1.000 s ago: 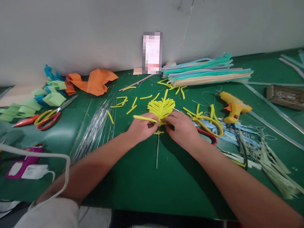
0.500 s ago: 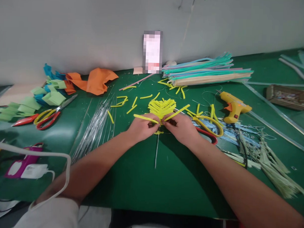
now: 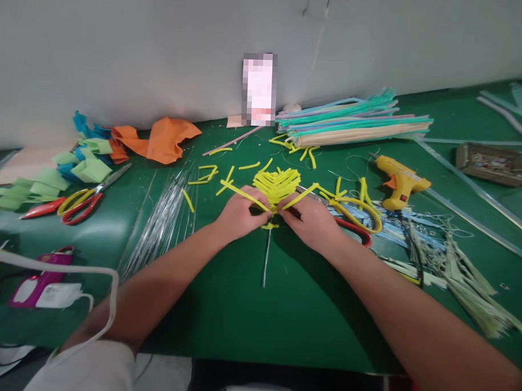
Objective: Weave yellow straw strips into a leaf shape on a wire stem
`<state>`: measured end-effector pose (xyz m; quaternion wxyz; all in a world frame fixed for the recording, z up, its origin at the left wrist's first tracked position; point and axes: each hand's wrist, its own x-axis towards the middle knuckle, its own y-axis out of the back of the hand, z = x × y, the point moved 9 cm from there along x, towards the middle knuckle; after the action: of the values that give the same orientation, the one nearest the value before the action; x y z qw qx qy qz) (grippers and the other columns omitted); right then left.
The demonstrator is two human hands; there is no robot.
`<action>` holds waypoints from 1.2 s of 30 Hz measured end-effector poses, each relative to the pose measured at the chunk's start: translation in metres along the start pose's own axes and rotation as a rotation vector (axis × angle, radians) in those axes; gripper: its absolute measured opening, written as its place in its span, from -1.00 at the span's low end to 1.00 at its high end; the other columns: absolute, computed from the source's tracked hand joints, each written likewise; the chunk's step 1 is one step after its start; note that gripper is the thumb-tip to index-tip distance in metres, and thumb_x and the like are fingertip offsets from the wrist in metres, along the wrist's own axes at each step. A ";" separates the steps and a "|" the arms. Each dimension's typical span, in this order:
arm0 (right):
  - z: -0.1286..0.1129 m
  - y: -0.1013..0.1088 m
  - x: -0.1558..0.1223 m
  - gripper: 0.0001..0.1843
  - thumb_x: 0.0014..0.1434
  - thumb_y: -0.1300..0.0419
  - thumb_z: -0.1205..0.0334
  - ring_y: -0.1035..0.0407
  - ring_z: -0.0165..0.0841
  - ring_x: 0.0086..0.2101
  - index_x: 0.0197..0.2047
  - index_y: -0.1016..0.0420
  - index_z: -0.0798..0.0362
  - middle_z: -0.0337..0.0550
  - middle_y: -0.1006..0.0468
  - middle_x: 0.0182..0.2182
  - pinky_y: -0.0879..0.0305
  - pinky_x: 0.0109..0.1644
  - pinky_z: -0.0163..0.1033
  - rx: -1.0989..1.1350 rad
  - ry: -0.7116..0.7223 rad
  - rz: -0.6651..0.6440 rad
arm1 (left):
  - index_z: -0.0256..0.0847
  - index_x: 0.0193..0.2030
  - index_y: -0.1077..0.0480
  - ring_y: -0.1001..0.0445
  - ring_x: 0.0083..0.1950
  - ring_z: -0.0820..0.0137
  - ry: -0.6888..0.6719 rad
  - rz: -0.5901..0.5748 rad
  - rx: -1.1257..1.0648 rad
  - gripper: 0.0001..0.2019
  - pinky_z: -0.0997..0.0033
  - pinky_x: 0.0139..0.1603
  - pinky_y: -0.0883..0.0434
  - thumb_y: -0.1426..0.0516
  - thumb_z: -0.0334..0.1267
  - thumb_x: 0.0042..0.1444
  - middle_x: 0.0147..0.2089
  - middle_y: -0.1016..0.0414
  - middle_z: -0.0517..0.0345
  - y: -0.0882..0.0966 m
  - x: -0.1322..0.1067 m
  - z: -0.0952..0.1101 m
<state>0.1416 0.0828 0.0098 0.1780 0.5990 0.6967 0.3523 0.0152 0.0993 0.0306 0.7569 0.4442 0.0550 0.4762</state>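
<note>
The yellow chenille leaf (image 3: 277, 183) is directly in front of the person, its lower end between the 2 hands; whether it rests on the green table (image 3: 248, 320) is hard to tell. The left hand (image 3: 243, 215) has thumb and forefinger closed on the left chenille strip (image 3: 244, 194); the right hand (image 3: 309, 217) pinches the right chenille strip (image 3: 300, 198) likewise. Whether these are 2 strips or 1 bent length, the fingers hide. Pinching so near the leaf's midline probably keeps the wire stem (image 3: 265, 264), which points from the leaf toward the person, from twisting. Short yellow chenille pieces (image 3: 190, 201) lie left of the leaf, presumably for quick picking. Right of it are yellow-and-red-handled scissors (image 3: 367, 214) and, farther right, a yellow hot-glue gun (image 3: 401, 180), likely parked within reach.
</note>
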 end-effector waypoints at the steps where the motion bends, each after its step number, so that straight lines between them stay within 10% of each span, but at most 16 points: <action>1: -0.001 0.000 0.000 -0.82 0.19 -0.13 0.32 -0.49 -0.21 -0.21 -0.23 -0.57 0.03 -0.08 -0.64 -0.22 -0.35 -0.14 -0.13 0.000 0.003 0.000 | -0.18 -0.36 -0.46 -0.45 -0.14 0.31 -0.010 -0.009 0.009 -0.95 0.24 -0.05 -0.37 -0.26 -0.35 0.04 -0.27 -0.58 0.13 -0.001 0.001 0.001; 36: 0.006 0.000 -0.001 -0.91 0.06 -0.16 0.38 -0.40 -0.31 -0.36 -0.45 -0.42 0.03 -0.13 -0.54 -0.42 -0.29 -0.27 -0.21 0.063 0.050 0.006 | -0.21 -0.46 -0.37 -0.43 -0.19 0.35 0.073 -0.057 -0.122 -0.84 0.27 -0.09 -0.35 -0.26 -0.36 0.08 -0.32 -0.51 0.15 -0.003 0.001 -0.009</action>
<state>0.1460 0.0834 0.0057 0.1404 0.5975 0.7099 0.3455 0.0133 0.1050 0.0235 0.7934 0.3778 0.0662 0.4726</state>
